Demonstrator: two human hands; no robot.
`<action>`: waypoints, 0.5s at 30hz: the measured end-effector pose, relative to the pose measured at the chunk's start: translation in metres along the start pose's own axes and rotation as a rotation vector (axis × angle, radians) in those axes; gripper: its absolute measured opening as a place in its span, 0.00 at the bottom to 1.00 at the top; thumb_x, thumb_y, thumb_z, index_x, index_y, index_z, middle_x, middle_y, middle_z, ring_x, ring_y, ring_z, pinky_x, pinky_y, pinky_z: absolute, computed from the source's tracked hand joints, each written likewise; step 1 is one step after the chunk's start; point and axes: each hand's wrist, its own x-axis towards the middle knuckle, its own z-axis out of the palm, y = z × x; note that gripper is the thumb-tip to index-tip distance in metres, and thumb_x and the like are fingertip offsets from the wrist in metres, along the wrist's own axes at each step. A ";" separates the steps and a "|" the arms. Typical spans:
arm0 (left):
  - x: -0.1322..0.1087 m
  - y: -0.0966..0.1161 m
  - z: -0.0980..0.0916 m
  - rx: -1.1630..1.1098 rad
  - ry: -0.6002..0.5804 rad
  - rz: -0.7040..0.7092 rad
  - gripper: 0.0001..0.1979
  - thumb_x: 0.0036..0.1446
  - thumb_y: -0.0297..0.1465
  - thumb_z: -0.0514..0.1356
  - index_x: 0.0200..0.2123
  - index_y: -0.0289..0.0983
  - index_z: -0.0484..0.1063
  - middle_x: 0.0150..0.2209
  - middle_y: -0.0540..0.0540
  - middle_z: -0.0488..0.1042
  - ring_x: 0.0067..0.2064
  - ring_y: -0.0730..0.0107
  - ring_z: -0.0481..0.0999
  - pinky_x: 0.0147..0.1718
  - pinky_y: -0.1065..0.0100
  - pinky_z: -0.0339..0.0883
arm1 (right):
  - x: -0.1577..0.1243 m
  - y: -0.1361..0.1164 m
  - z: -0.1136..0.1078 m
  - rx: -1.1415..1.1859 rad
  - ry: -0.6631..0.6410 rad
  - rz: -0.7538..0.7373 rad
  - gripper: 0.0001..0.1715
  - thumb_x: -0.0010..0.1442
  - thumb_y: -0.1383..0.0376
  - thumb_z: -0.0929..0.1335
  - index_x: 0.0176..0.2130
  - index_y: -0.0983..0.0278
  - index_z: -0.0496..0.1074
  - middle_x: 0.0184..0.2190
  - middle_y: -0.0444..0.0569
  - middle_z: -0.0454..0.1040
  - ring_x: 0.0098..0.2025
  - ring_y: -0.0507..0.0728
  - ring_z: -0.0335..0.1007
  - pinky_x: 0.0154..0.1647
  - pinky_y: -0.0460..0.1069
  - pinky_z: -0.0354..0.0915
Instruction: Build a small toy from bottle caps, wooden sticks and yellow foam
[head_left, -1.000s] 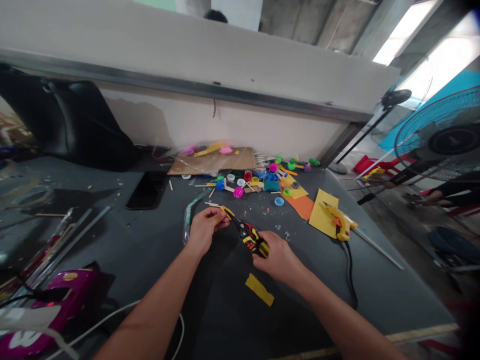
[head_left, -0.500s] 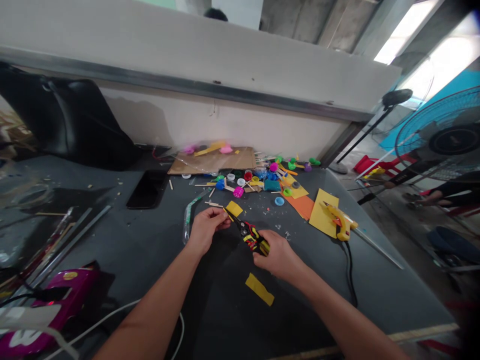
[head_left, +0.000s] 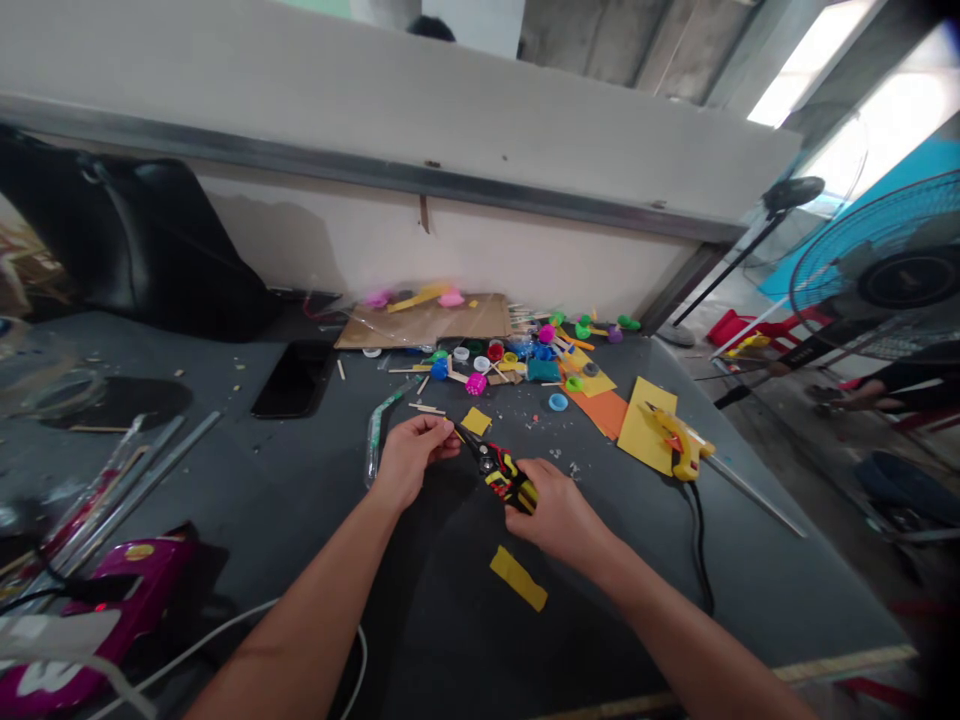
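My right hand (head_left: 559, 505) is wrapped round the red, yellow and black handles of a pair of pliers (head_left: 496, 472). Their dark jaws point up and left, reaching the fingertips of my left hand (head_left: 416, 455). Thumb and fingers of that hand are pinched together on a small yellow paper strip (head_left: 460, 437), mostly hidden by the fingers and jaws. Just beyond the jaws lies a yellow paper piece (head_left: 476, 421). Closer to me, a longer torn yellow strip (head_left: 519, 578) rests flat on the dark table.
Bottle caps, sticks and coloured bits lie around a cardboard sheet (head_left: 427, 325) at the back. On the right, a yellow glue gun (head_left: 684, 455) rests on yellow paper (head_left: 637, 430). To the left are a phone (head_left: 294, 380) and a magenta power strip (head_left: 142, 590).
The yellow paper piece by the plier tips has shifted slightly right and now shows apart from my left fingertips. Both hands have stayed nearly in place.
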 end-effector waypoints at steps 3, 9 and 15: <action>0.000 0.001 0.000 -0.027 -0.003 0.005 0.13 0.40 0.35 0.69 0.26 0.33 0.73 0.23 0.48 0.74 0.24 0.76 0.73 0.28 0.73 0.72 | 0.002 0.001 0.000 0.007 0.027 0.050 0.22 0.45 0.66 0.68 0.43 0.65 0.66 0.39 0.51 0.69 0.41 0.58 0.66 0.42 0.51 0.61; 0.000 0.002 0.000 -0.070 -0.005 0.006 0.12 0.41 0.34 0.69 0.27 0.33 0.73 0.25 0.46 0.75 0.26 0.74 0.74 0.28 0.72 0.73 | 0.011 0.011 -0.008 -0.197 0.092 0.159 0.24 0.47 0.61 0.68 0.44 0.66 0.66 0.39 0.53 0.68 0.39 0.59 0.66 0.39 0.51 0.60; 0.000 0.002 -0.001 -0.068 -0.008 0.007 0.12 0.41 0.34 0.69 0.28 0.33 0.73 0.25 0.46 0.75 0.26 0.73 0.75 0.28 0.71 0.73 | 0.023 0.029 -0.011 -0.523 0.107 0.197 0.34 0.47 0.57 0.69 0.50 0.70 0.64 0.43 0.61 0.67 0.45 0.67 0.63 0.45 0.57 0.58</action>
